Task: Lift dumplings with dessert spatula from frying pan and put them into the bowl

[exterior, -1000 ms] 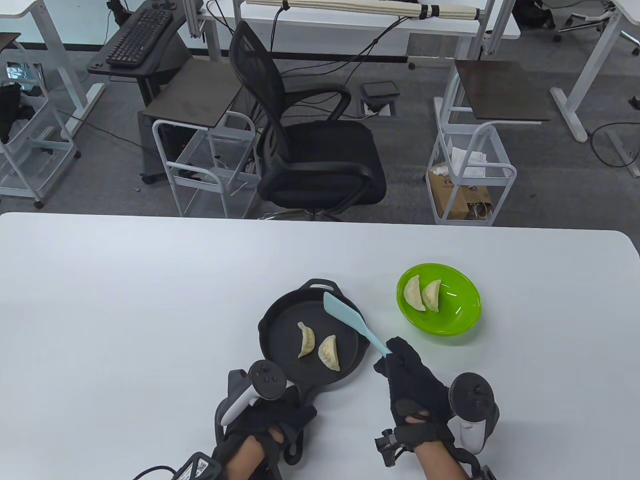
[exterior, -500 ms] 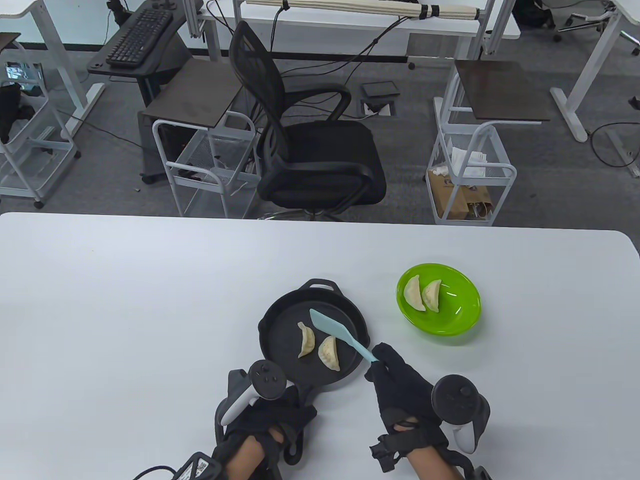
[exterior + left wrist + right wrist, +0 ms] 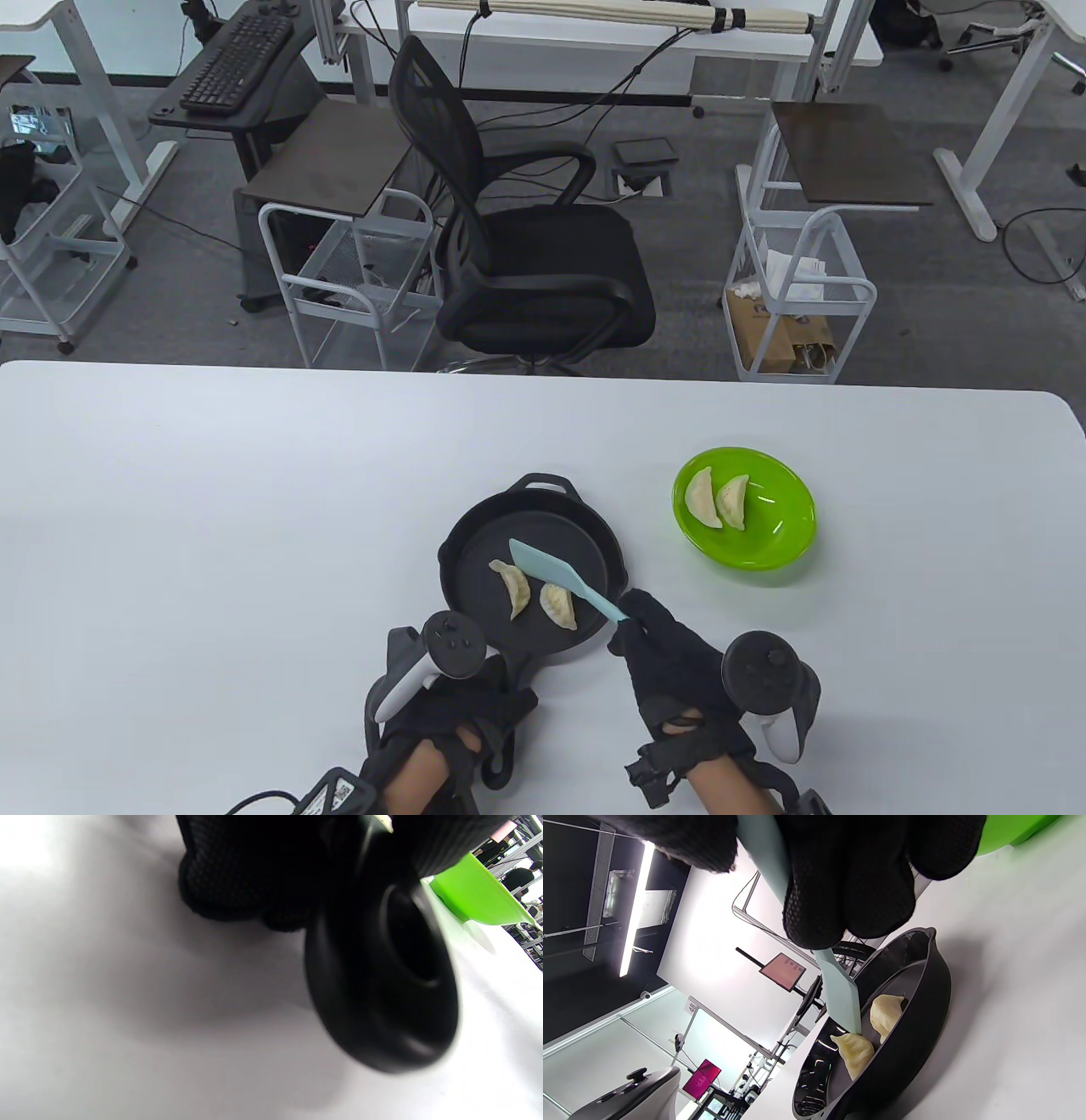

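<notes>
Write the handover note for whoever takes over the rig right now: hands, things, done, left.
Right hand grips the blue spatula, blade down in the frying pan at the left dumpling.
Left hand holds the pan's handle at the near side.
Done: two dumplings lie in the green bowl.
Left: two dumplings in the pan, the left one and the right dumpling; neither is on the blade yet. Scoop each and carry it to the bowl.

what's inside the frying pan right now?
Two dumplings lie in the frying pan, with the spatula blade between them, held by the right hand. The blade hides part of the pan floor.
</notes>
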